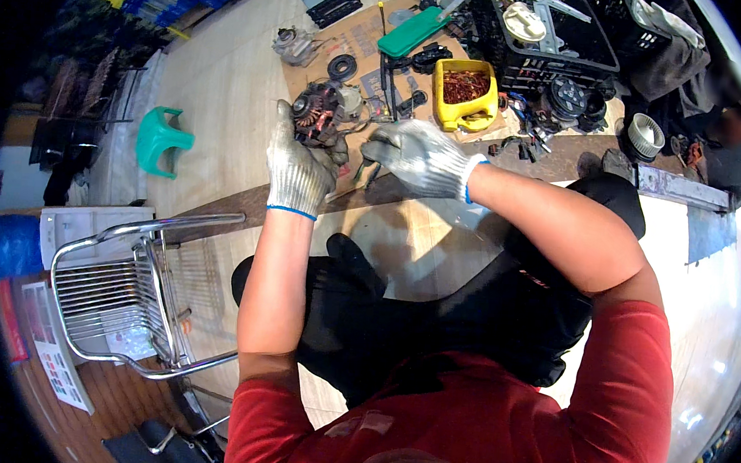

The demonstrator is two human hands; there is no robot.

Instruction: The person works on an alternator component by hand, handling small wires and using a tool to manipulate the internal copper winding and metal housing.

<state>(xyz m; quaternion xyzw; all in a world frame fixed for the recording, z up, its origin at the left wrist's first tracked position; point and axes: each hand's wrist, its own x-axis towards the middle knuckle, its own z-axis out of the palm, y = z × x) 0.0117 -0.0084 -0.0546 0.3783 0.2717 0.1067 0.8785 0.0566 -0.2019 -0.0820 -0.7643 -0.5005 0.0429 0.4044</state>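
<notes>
The left hand is holding a copper-wound motor part at its twelve o'clock, grip partly wrapping it. At three o'clock, the right hand is curling; whether its grip is holding anything, I cannot tell. A yellow container is sitting at its one o'clock.

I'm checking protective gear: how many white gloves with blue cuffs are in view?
2: one on the left hand, one on the right hand; others might be hidden.
</notes>
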